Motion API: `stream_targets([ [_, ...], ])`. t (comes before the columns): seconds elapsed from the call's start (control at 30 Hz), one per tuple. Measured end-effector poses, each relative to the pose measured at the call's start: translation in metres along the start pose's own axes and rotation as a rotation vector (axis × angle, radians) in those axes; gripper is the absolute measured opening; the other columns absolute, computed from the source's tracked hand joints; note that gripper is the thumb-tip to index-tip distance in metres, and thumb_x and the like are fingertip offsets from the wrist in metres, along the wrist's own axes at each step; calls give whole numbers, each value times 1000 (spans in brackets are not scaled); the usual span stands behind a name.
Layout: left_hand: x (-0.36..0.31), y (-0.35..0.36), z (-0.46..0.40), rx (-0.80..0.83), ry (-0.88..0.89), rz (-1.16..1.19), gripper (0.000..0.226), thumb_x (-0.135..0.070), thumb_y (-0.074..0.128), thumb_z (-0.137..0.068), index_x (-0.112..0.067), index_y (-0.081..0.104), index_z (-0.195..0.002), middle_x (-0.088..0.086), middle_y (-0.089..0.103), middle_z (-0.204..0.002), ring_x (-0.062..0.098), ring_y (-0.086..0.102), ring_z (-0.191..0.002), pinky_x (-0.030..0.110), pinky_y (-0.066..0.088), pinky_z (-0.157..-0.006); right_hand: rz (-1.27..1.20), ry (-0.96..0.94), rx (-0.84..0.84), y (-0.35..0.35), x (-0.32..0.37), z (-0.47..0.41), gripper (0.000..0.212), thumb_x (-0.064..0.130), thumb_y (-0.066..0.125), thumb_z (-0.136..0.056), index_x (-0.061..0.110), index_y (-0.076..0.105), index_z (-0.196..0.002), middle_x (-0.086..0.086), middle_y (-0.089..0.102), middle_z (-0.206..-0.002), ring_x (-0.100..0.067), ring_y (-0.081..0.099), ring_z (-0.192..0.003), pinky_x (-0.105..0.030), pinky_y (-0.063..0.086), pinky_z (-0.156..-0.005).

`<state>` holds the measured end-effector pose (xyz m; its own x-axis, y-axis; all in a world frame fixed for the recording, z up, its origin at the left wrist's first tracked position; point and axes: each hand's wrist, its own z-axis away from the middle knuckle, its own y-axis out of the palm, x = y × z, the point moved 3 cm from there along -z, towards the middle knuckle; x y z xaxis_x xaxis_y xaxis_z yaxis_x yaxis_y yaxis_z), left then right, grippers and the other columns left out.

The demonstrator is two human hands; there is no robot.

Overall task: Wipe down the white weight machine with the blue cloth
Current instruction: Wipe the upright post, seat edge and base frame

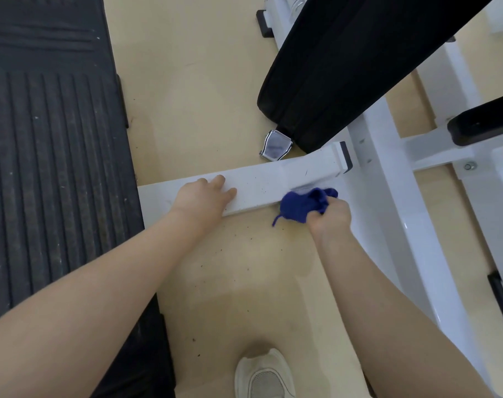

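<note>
Head view gives me, from nine o'clock, a black ribbed rubber mat [43, 168] on the tan floor [215, 282], then my left hand [202, 198] resting flat with fingers straight on the low bar [261, 182] of the white weight machine [388, 173]. Toward three o'clock my right hand [329, 218] grips the bunched blue cloth [299, 205] against the bar's near edge, close to its black-capped end. At twelve to one o'clock a black pad [345, 67] hangs over a metal buckle [274, 146], and at six o'clock I see a white shoe [263, 374].
</note>
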<state>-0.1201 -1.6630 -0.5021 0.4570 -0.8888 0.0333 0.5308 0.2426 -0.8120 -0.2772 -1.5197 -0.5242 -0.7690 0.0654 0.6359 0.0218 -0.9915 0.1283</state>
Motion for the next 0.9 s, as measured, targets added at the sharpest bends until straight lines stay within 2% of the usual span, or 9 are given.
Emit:
stream_targets([
  [0.03,1,0,0,8,3,13,63,-10,37,-92,-30,14,-148,3,24,-144,24,44,-117,29,38,-70,-136,54,-12,2,-12,-2,37,-13,17,-68,20,32,-68,-1,33,-55,-20,27,-53,-24,15,-47],
  [0.07,2,1,0,21,6,20,64,-10,38,-92,-31,15,-148,2,23,-145,24,44,-118,30,42,-73,-194,144,8,11,-24,4,39,-13,15,-68,21,33,-73,-1,34,-58,-18,30,-54,-10,29,-38],
  [0.17,9,-2,1,71,14,13,61,-9,38,-92,-30,21,-147,0,19,-151,26,44,-123,32,46,-79,-53,264,59,32,-69,25,47,-18,22,-70,24,40,-83,-1,44,-67,-14,42,-55,-17,37,-33],
  [0.27,14,-7,3,155,44,-42,58,-8,36,-95,-28,20,-147,-7,0,-158,24,39,-130,31,41,-75,27,365,80,44,-109,62,39,-11,33,-88,12,49,-115,-2,52,-90,-12,50,-77,-17,47,-72],
  [0.33,17,-6,4,196,57,-107,56,-8,39,-95,-26,24,-146,-8,5,-157,23,41,-129,32,41,-72,107,452,200,49,-128,80,40,-9,34,-91,7,46,-126,-5,53,-92,-12,50,-79,-15,47,-64],
  [0.47,29,-5,9,203,35,-241,41,-8,34,-97,-21,45,-134,0,48,-135,23,51,-116,31,40,-76,105,389,187,37,-117,68,39,-17,22,-86,2,51,-105,-4,42,-72,-7,44,-51,-11,35,-38],
  [0.67,56,-14,29,179,-39,-333,35,-4,34,-95,-16,55,-120,-2,50,-86,14,44,-66,26,36,-57,218,362,113,40,-111,67,24,-10,33,-92,7,49,-85,-3,41,-72,-13,36,-60,-9,36,-38],
  [0.8,68,-24,42,-22,19,-329,33,-10,36,-93,-22,59,-114,-2,58,-111,19,52,-103,31,40,-93,226,539,236,55,-147,89,20,-7,40,-91,7,52,-83,-4,49,-84,-12,47,-71,-16,38,-57],
  [0.9,82,-26,54,-135,53,-339,31,-25,36,-96,-24,57,-118,-2,54,-120,19,46,-117,34,32,-105,594,249,310,49,-112,94,19,-7,42,-85,6,55,-82,-8,53,-79,-17,50,-69,-21,39,-59],
])
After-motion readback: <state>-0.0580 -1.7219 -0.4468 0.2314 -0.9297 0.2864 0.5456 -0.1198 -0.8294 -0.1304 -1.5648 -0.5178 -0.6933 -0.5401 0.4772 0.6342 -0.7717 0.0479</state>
